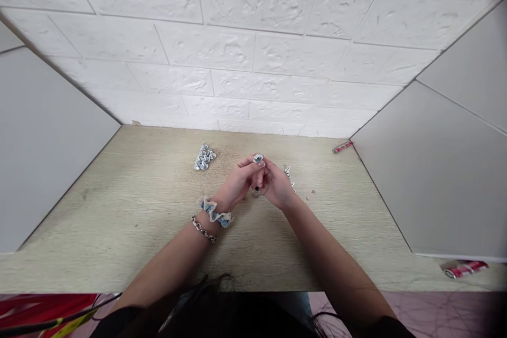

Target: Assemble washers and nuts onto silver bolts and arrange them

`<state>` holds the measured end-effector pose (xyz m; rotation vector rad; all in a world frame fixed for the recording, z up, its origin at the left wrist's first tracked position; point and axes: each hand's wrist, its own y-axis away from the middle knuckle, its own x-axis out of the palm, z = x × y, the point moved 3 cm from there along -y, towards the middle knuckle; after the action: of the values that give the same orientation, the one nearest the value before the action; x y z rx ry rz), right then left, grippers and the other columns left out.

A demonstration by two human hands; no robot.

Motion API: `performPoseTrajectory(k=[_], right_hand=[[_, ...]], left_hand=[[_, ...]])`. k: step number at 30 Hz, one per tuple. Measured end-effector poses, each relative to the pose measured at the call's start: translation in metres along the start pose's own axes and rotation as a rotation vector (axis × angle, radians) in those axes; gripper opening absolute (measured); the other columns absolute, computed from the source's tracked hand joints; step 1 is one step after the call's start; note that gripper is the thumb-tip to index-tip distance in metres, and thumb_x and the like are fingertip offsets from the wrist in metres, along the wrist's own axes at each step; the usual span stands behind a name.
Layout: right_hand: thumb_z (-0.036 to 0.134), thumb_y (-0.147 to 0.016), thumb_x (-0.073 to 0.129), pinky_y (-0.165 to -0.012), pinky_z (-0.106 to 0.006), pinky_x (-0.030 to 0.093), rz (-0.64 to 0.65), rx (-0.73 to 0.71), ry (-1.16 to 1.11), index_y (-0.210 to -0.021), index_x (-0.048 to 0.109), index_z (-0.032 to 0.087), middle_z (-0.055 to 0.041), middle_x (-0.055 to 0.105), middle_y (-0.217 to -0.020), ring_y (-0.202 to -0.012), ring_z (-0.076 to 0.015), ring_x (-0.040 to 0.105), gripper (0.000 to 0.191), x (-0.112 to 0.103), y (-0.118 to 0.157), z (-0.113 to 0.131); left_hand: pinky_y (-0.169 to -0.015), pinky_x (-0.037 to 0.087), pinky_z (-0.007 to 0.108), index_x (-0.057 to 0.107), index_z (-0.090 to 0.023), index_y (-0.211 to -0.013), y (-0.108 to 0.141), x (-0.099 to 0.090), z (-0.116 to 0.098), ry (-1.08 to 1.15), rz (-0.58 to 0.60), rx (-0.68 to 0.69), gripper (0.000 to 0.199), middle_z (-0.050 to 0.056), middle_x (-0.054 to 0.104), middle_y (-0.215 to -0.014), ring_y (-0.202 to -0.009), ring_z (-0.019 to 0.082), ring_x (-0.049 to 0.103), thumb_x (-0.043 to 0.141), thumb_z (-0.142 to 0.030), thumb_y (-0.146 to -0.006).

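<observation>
My left hand (236, 179) and my right hand (278, 185) meet over the middle of the table, fingers closed together. Between their fingertips is a silvery screw with a washer (258, 158), its round flat face turned up. Part of it is hidden by the fingers. Just below the fingers shows another round, pale metal piece (256, 194), partly covered, and I cannot make out whether it is held or lying there. To the left sits a cluster of similar screws with washers (204, 158). A few more screws (287, 170) lie beyond my right hand, partly hidden by it.
A white brick-patterned wall (253, 79) closes the back of the wooden table (158, 190). Grey panels stand at the left (47, 158) and right (420, 179). A red battery (343, 147) lies at the back right, another red battery (466, 269) at the front right. Small reddish crumbs (312, 191) dot the surface.
</observation>
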<state>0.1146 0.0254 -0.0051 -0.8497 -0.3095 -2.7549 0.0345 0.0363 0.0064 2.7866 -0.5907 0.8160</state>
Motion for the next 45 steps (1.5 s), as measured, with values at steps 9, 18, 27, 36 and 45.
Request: performPoseTrajectory(k=[9, 18, 27, 36, 45], right_hand=[[0.031, -0.069, 0.062, -0.048, -0.020, 0.037, -0.009, -0.025, -0.124, -0.084, 0.058, 0.019, 0.0036, 0.051, -0.065, -0.053, -0.0072, 0.043, 0.020, -0.003, 0.001, 0.008], [0.031, -0.071, 0.063, -0.050, -0.021, 0.038, 0.001, 0.017, -0.115, -0.092, 0.058, 0.020, 0.0030, 0.051, -0.067, -0.056, -0.0079, 0.045, 0.025, -0.006, 0.003, 0.007], [0.041, -0.074, 0.059, -0.049, -0.022, 0.035, -0.017, 0.057, -0.144, -0.089, 0.054, 0.021, 0.0071, 0.036, -0.052, -0.048, -0.0080, 0.036, 0.026, -0.003, 0.001, 0.005], [0.059, -0.071, 0.055, -0.045, -0.021, 0.033, -0.114, 0.001, -0.055, -0.058, 0.047, 0.018, 0.0060, 0.035, -0.044, -0.043, -0.0072, 0.033, 0.044, -0.010, -0.003, 0.000], [0.031, -0.072, 0.059, -0.045, -0.020, 0.035, -0.026, -0.011, -0.113, -0.091, 0.057, 0.018, 0.0044, 0.047, -0.063, -0.051, -0.0071, 0.042, 0.023, -0.005, 0.002, 0.009]], left_hand=[[-0.040, 0.032, 0.019, 0.062, -0.016, -0.079, -0.003, -0.004, 0.000, 0.005, -0.066, 0.039, 0.024, -0.002, 0.054, -0.066, -0.047, 0.005, 0.046, 0.073, -0.029, -0.062], [-0.040, 0.032, 0.020, 0.061, -0.016, -0.077, -0.003, -0.005, -0.001, 0.009, -0.050, 0.042, 0.022, -0.004, 0.053, -0.064, -0.046, 0.006, 0.046, 0.073, -0.029, -0.064], [-0.042, 0.033, 0.016, 0.060, -0.014, -0.076, -0.001, -0.003, 0.003, -0.040, -0.094, -0.001, 0.027, -0.003, 0.056, -0.058, -0.048, 0.006, 0.050, 0.074, -0.029, -0.060], [-0.044, 0.035, 0.020, 0.058, -0.014, -0.071, -0.003, -0.002, 0.002, -0.072, 0.000, 0.068, 0.022, -0.002, 0.054, -0.058, -0.049, 0.008, 0.050, 0.069, -0.032, -0.067], [-0.042, 0.036, 0.021, 0.062, -0.016, -0.074, -0.003, -0.006, -0.001, -0.106, -0.047, 0.095, 0.018, -0.002, 0.056, -0.075, -0.050, 0.007, 0.048, 0.070, -0.028, -0.064]])
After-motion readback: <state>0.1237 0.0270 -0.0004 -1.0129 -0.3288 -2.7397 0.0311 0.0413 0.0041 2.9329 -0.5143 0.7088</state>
